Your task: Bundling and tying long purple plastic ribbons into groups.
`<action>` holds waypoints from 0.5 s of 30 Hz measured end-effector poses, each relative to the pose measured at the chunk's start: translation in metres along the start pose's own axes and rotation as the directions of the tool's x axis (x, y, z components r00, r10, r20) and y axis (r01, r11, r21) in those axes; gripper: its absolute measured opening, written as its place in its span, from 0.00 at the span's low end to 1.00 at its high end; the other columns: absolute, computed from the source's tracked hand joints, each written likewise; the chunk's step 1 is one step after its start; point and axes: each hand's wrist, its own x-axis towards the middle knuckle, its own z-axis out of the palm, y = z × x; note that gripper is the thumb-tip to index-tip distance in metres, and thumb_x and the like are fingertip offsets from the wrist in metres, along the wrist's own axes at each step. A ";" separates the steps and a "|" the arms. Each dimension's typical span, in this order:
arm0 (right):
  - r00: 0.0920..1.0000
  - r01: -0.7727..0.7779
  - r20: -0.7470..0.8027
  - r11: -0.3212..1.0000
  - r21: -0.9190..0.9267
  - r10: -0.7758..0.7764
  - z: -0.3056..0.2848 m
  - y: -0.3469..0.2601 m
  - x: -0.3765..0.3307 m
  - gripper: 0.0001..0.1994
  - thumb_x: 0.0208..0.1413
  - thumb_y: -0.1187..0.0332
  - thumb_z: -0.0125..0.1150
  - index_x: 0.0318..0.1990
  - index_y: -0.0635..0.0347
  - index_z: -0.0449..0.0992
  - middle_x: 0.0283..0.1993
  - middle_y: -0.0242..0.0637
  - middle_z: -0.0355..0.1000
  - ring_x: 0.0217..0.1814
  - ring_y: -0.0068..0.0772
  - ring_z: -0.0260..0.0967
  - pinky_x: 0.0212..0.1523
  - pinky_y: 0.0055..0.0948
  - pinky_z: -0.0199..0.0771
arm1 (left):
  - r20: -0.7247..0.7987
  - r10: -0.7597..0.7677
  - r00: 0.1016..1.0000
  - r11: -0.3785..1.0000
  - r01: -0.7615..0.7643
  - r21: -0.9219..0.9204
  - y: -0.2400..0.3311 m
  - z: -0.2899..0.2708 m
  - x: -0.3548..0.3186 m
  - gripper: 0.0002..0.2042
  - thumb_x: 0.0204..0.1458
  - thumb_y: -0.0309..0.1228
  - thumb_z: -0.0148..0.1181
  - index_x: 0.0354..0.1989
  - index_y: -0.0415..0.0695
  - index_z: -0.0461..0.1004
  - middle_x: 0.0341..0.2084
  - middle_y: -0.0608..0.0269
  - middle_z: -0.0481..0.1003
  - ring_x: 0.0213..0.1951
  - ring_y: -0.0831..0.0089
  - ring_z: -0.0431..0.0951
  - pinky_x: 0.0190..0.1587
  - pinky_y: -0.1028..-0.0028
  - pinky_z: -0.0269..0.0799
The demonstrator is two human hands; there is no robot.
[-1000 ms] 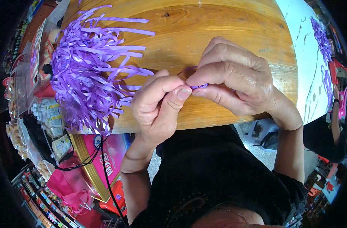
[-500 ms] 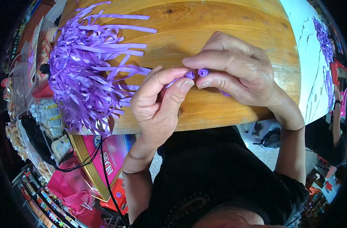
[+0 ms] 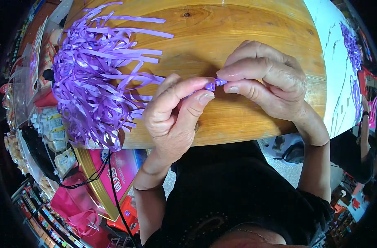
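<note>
My left hand (image 3: 172, 109) pinches a small rolled piece of purple ribbon (image 3: 211, 86) between thumb and forefinger, its coiled end facing right. Opposite it, my right hand (image 3: 273, 78) is closed in a pinch on a second small purple ribbon piece (image 3: 220, 82). The two pieces meet end to end or nearly so; I cannot tell whether they touch. Fingers hide most of both. Left of my hands, a large tangled heap of purple ribbon strips (image 3: 93, 78) lies on the wooden table (image 3: 238, 16), several loose ends reaching toward my left hand.
A white marbled surface (image 3: 327, 53) adjoins the table on the right, with more purple ribbon (image 3: 351, 45) on it. Packaged goods (image 3: 54, 128), a black cable (image 3: 114, 186) and a pink panel with a gold edge (image 3: 116, 177) stand at the left. Another person's arm (image 3: 364, 132) shows far right.
My right hand has shifted slightly right and turned, so its piece's coiled end no longer faces up. My left hand has moved a little right, and the two pieces are closer together.
</note>
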 end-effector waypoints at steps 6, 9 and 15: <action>0.999 -0.044 -0.014 0.998 0.033 0.045 0.001 -0.002 -0.002 0.11 0.42 0.78 0.66 0.37 0.65 0.76 0.31 0.42 0.72 0.31 0.32 0.71 0.28 0.24 0.70 | 0.038 0.040 0.998 0.998 -0.042 0.047 0.000 -0.001 0.001 0.10 0.45 0.18 0.63 0.37 0.38 0.76 0.23 0.68 0.72 0.23 0.82 0.62 0.25 0.83 0.56; 0.998 -0.062 -0.012 0.998 0.030 0.063 0.000 -0.004 -0.004 0.11 0.43 0.79 0.65 0.37 0.65 0.76 0.31 0.42 0.72 0.30 0.31 0.71 0.28 0.24 0.69 | 0.046 0.039 0.998 0.998 -0.041 0.048 0.002 0.000 0.002 0.10 0.44 0.18 0.63 0.37 0.38 0.76 0.23 0.68 0.72 0.23 0.81 0.63 0.25 0.82 0.57; 0.998 -0.063 -0.015 0.998 0.016 0.064 0.001 -0.006 -0.004 0.10 0.44 0.80 0.64 0.37 0.65 0.76 0.32 0.40 0.71 0.30 0.29 0.69 0.28 0.22 0.67 | 0.088 0.102 0.991 0.971 -0.119 0.206 0.006 -0.002 0.005 0.10 0.42 0.18 0.65 0.36 0.38 0.77 0.21 0.65 0.72 0.21 0.79 0.64 0.23 0.81 0.57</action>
